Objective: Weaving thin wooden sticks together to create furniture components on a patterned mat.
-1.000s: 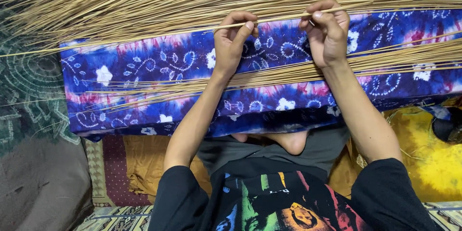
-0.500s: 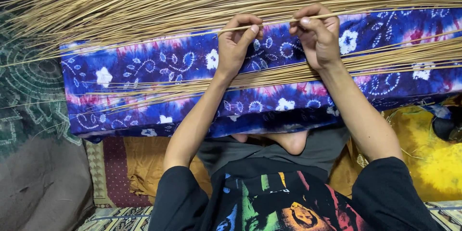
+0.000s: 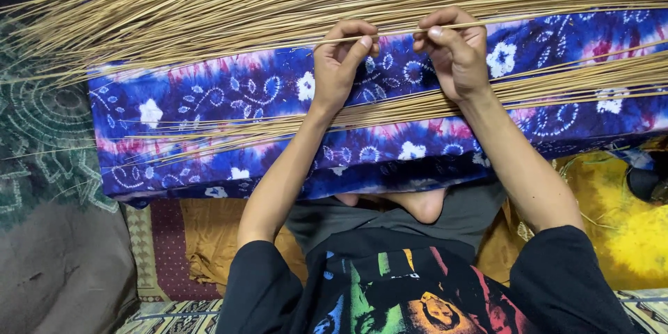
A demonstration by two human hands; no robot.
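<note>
Stick (image 3: 396, 33), 1 thin pale straw-coloured length, is held level between 2 hands above a blue and purple tie-dyed cloth (image 3: 229, 97) that covers the person's lap. Left hand (image 3: 341, 62) pinches it between thumb and forefinger near its left part; right hand (image 3: 456, 52) pinches it the same way just to the right, fingers curled, with the stick's far end running out over the cloth toward the right edge. A large heap of like sticks (image 3: 209, 7) lies across the top of the cloth, and a thinner band of sticks (image 3: 570, 80) crosses it lower down, passing under both wrists. A bare foot (image 3: 417, 203) shows below the cloth's near edge. For a clean grip, judged from this view, both pinches should stay close together and light, keeping the single stick clear of the heap.
</note>
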